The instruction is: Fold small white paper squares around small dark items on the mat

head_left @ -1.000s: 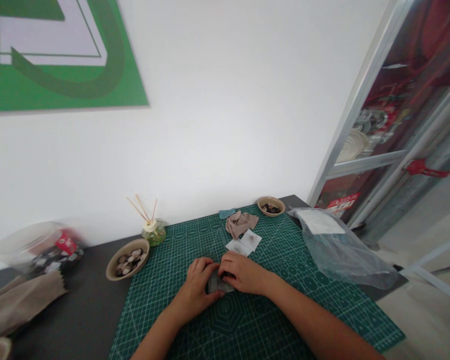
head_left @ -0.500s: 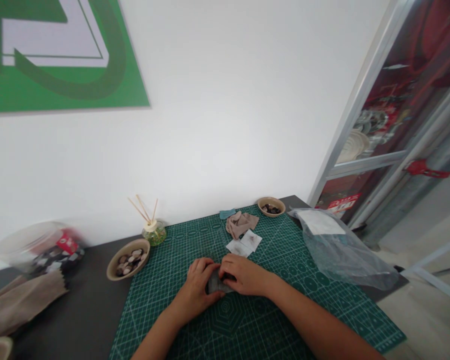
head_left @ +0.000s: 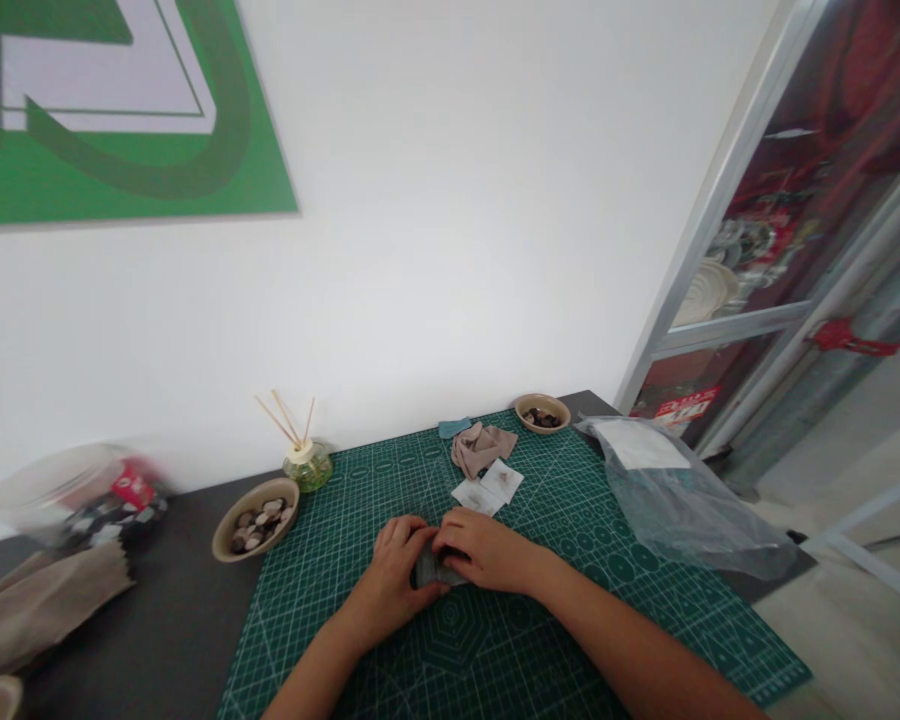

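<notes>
Left hand (head_left: 390, 580): you are pinning the grey cloth piece (head_left: 429, 568) flat on the cutting mat (head_left: 570, 520).
Right hand (head_left: 487, 550): your grip is pinching its far edge, steadying it.

Head camera, looking forward and down (wide view), near cutting mat (head_left: 570, 520)

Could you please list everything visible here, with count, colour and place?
Small grey fabric piece: one, grey, on the mat between both hands.
Green gridded cutting mat: one, on the dark table.
White paper squares: two, beyond the hands.
Crumpled beige cloth: one, far mat edge.
Tan bowls of pebbles: two, left and far.
Reed diffuser: one, greenish, by the wall.
Clear plastic bag: one, right.
Clear tub: one, far left.
Left hand, right hand: both gripping the grey piece.
</notes>
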Action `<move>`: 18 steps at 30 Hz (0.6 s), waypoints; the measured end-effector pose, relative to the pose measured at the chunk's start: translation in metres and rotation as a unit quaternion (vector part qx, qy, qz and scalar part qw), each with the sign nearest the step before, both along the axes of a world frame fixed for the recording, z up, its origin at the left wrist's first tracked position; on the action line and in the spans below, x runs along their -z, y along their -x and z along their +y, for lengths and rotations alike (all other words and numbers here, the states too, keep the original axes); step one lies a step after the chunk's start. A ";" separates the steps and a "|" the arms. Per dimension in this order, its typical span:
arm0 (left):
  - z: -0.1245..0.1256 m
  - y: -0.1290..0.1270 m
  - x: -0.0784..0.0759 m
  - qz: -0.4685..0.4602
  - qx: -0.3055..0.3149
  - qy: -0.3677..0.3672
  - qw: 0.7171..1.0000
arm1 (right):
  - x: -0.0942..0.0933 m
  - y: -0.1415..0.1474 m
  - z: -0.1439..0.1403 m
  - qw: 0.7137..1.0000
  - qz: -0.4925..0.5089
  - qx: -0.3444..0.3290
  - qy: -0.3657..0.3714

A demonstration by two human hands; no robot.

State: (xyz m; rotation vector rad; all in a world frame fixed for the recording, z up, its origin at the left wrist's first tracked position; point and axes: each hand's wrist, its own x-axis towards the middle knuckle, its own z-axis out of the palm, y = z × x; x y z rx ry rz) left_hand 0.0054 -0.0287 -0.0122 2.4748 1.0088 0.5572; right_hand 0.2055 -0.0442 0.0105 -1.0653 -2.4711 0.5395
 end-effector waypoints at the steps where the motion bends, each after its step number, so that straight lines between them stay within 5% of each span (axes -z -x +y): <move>1: 0.000 0.000 0.001 -0.002 0.001 -0.002 1.000 | 0.000 0.000 0.000 1.000 0.002 0.009 -0.001; 18: 0.000 0.000 0.001 -0.003 0.001 -0.014 1.000 | 0.001 0.000 0.001 1.000 0.011 -0.006 -0.008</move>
